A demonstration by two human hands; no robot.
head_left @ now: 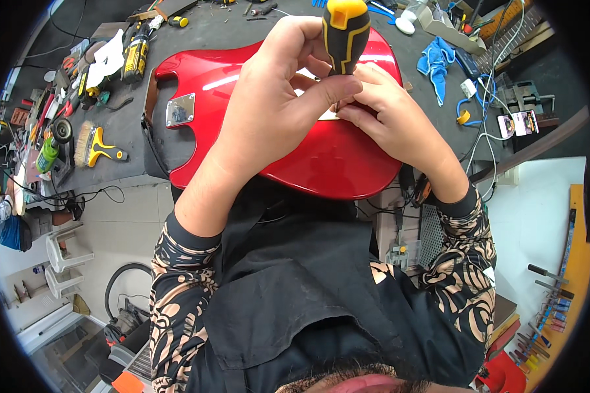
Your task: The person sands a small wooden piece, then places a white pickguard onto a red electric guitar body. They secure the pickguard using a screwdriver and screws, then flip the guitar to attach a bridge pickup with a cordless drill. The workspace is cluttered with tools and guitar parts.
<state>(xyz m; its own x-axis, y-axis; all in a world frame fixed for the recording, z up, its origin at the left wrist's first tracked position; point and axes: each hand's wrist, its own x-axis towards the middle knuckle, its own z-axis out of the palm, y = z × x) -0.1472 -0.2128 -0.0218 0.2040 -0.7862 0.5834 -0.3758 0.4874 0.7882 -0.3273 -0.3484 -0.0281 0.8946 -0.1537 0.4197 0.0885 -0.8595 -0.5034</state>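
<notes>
A glossy red electric guitar body (321, 157) lies on the dark workbench, with a shiny metal plate (180, 110) near its left end. My left hand (269, 98) is closed around a yellow-and-black screwdriver (345, 39), its handle up and its shaft pointing down at the body. Close beside the shaft, my right hand (387, 108) has its fingers pinched together low over the guitar; whatever is between them is hidden. Part of a cream-coloured plate (328, 115) shows on the body beneath both hands. The screwdriver's tip cannot be made out.
On the bench's left lie a yellow-and-black power drill (136, 54), a wide paintbrush (98, 145) and a green bottle (47, 156). A blue cloth (437, 65), cables and a lit phone (518, 123) are at the right. Behind the guitar stands a tray (449, 29) of small parts.
</notes>
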